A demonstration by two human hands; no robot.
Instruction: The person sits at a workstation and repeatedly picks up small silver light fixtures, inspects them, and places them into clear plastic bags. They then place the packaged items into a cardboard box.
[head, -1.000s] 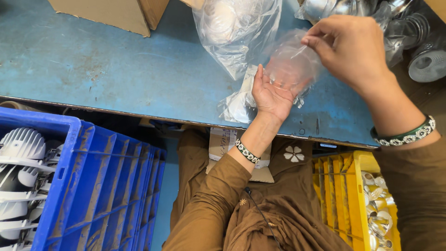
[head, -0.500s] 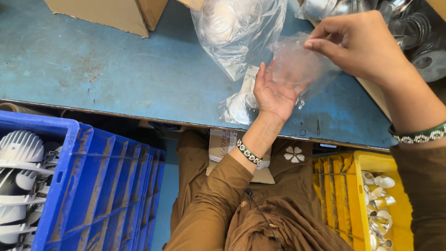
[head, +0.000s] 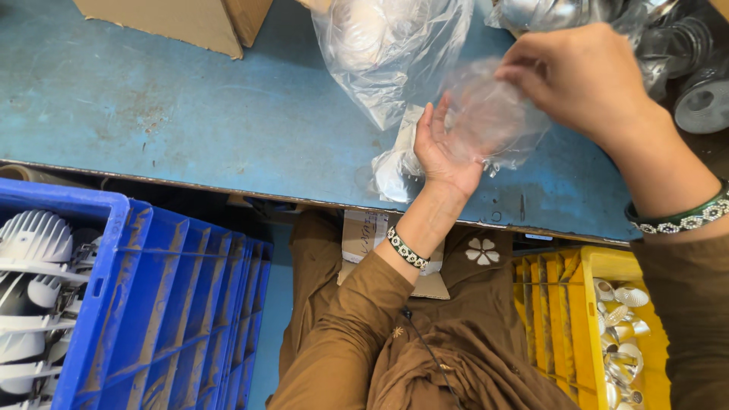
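A worn blue table [head: 190, 114] is seen between plastic crates. A thin clear bag [head: 493, 121] is cupped by the open left hand [head: 444, 148] and pinched by the right hand [head: 581, 80].

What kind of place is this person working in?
Probably a small factory or assembly workshop. A worn blue workbench, a blue crate of white ribbed housings and a yellow crate of shiny metal cups suggest parts being packed.
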